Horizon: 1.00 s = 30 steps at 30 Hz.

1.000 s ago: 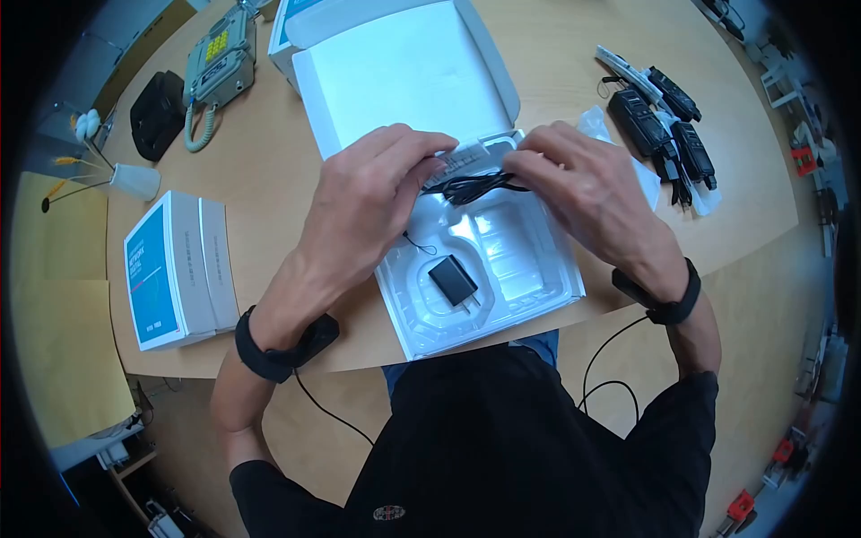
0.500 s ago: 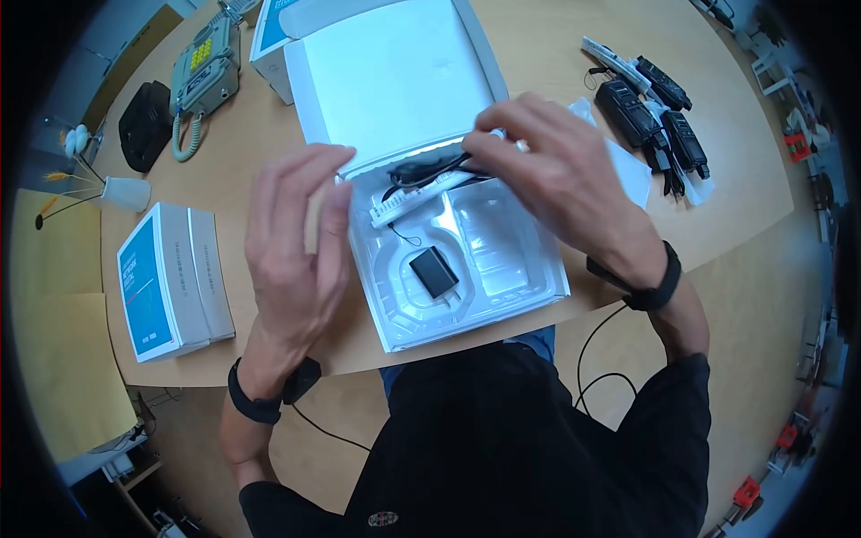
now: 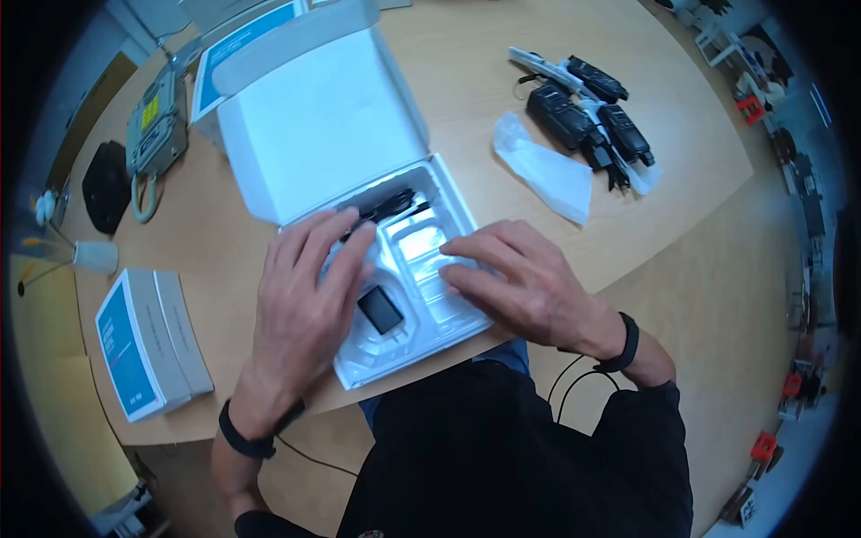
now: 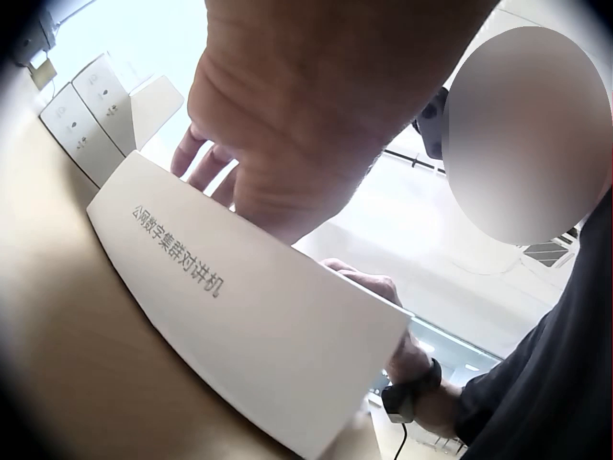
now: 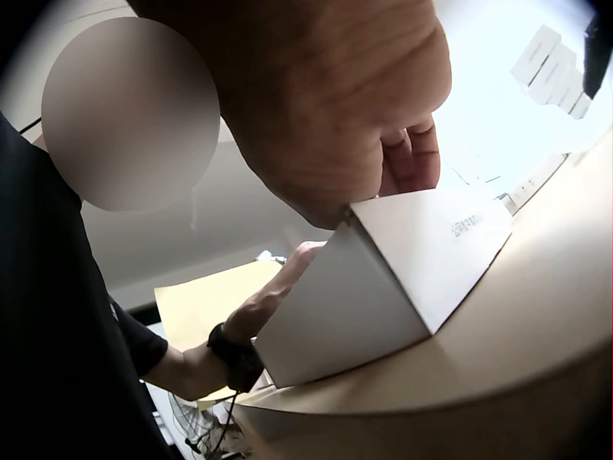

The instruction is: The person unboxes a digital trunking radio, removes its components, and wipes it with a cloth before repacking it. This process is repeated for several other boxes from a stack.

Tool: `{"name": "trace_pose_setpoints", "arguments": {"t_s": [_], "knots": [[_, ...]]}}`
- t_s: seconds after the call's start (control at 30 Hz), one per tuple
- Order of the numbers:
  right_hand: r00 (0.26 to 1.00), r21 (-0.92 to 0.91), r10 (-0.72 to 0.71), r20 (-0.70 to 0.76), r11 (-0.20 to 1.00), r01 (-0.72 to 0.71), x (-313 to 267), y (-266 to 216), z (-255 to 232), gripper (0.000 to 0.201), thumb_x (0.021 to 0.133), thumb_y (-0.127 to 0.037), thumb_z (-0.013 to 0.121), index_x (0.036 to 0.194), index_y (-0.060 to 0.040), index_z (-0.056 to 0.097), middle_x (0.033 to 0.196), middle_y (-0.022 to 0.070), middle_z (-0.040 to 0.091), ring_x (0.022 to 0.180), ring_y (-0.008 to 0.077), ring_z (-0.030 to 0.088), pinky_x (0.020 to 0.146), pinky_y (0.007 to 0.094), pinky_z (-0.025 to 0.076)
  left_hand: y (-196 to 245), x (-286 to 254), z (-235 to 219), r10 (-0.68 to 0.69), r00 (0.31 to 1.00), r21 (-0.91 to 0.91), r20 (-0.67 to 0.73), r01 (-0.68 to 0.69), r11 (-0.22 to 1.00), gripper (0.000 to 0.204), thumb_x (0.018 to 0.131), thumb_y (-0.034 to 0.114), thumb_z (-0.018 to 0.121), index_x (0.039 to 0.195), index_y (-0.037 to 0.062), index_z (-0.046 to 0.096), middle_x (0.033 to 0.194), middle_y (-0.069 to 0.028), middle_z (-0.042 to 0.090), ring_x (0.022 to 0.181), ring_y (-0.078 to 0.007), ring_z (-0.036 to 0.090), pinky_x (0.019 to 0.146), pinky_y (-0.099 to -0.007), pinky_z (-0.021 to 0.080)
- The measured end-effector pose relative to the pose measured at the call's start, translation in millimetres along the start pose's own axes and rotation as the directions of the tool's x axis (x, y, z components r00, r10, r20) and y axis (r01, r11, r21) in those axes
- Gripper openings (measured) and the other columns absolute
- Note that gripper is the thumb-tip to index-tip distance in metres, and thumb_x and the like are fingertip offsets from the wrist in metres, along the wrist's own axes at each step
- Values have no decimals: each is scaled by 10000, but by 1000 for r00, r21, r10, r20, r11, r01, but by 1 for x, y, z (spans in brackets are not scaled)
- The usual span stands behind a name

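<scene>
An open white box (image 3: 462,193) sits at the table edge with a clear plastic tray (image 3: 395,269) inside and its lid (image 3: 323,125) folded back. The tray's left hollow holds a black power adapter (image 3: 380,310). A bundled black cable (image 3: 393,206) lies in the compartment at the back, partly covered by the left fingers. My left hand (image 3: 309,300) is over the box's left side, fingers spread and loosely bent. Over the tray's right side hovers my right hand (image 3: 525,282), its fingers relaxed and holding nothing. In the left wrist view, printed characters mark the box's side (image 4: 249,307).
To the right lie several black walkie-talkies (image 3: 560,115) and a white plastic bag (image 3: 543,170). Closed white and blue boxes (image 3: 152,345) stand at the left. Behind them are a white cup (image 3: 94,257) and a corded telephone (image 3: 157,125). Another blue-topped box (image 3: 251,49) is behind the lid.
Both hands have let go of the cable, which now lies in the back compartment. The right hand has come nearer over the tray, and the left is back over the box's left side.
</scene>
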State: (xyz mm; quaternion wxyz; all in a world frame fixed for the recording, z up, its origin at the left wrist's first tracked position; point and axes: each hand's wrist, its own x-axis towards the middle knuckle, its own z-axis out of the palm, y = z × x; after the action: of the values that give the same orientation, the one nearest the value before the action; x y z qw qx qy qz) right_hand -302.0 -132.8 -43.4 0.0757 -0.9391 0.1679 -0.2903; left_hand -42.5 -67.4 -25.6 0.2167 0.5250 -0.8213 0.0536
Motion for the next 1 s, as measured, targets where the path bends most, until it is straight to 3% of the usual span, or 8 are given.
{"name": "trace_pose_setpoints", "arguments": {"t_s": [0.33, 0.47, 0.57, 0.63, 0.77, 0.87, 0.93, 1.0], "knots": [[898, -407, 422, -123, 804, -434, -42, 63, -10, 257, 886, -153, 720, 1100, -25, 659, 1057, 111, 665, 942, 300, 637, 805, 388, 535, 15, -29, 1, 58, 995, -348, 84, -26, 937, 143, 847, 88, 766, 970, 38, 716, 1050, -124, 652, 987, -310, 626, 852, -426, 518], [817, 16, 522, -246, 845, -535, -36, 54, -20, 168, 952, -78, 668, 1106, -17, 636, 959, 94, 670, 826, 214, 638, 727, 301, 515, 19, -12, -9, -26, 999, -316, -37, 13, 949, 115, 900, 62, 736, 1005, 26, 705, 1050, -128, 658, 877, -266, 646, 753, -379, 536], [676, 582, 675, -296, 689, -433, -22, 28, -28, 105, 993, -37, 622, 1093, -4, 623, 927, 81, 677, 779, 152, 627, 703, 267, 498, 22, 17, -9, -396, 910, -730, 120, 351, 587, 366, 1066, 301, 566, 1227, -23, 621, 1070, -141, 659, 857, -222, 651, 744, -311, 543], [664, 799, 719, -205, 515, -310, -17, 14, -32, 71, 999, 5, 597, 1069, 7, 608, 983, 89, 710, 826, 120, 644, 711, 288, 527, 20, 48, -10, -352, 829, -888, 434, 459, -13, 653, 1094, 530, 380, 1368, -53, 491, 1101, -146, 660, 839, -183, 653, 697, -277, 553], [844, 443, 350, -407, 883, -153, -12, 9, -24, 134, 974, 78, 580, 1078, 0, 615, 1055, 142, 729, 847, 152, 678, 757, 275, 550, 8, 77, -11, -146, 837, -844, 527, 497, -201, 847, 1064, 638, 341, 1448, -117, 352, 1043, -158, 657, 823, -171, 658, 657, -292, 558], [878, 381, 284, -386, 915, -129, -12, 9, -21, 119, 984, 63, 572, 1078, 3, 614, 1003, 133, 716, 813, 163, 671, 734, 278, 543, 4, 82, -2, -195, 822, -843, 536, 507, -180, 674, 1074, 564, 417, 1350, -42, 520, 1100, -158, 673, 849, -180, 669, 620, -284, 561], [842, 449, 436, -318, 851, -271, -18, 5, -22, 98, 1000, 41, 563, 1076, 5, 612, 976, 114, 707, 805, 151, 660, 716, 274, 534, 3, 83, -1, -47, 870, -869, 491, 493, 44, 512, 1063, 439, 548, 1229, -40, 616, 1065, -138, 678, 845, -171, 664, 640, -286, 561], [783, 497, 577, -233, 763, -414, -22, 5, -23, 83, 1016, 19, 553, 1074, 7, 611, 949, 95, 697, 797, 140, 649, 698, 270, 525, 8, 84, -4, -46, 869, -868, 492, 486, -101, 368, 999, 322, 699, 1135, -19, 686, 955, -72, 678, 805, -120, 636, 669, -280, 556]]}}
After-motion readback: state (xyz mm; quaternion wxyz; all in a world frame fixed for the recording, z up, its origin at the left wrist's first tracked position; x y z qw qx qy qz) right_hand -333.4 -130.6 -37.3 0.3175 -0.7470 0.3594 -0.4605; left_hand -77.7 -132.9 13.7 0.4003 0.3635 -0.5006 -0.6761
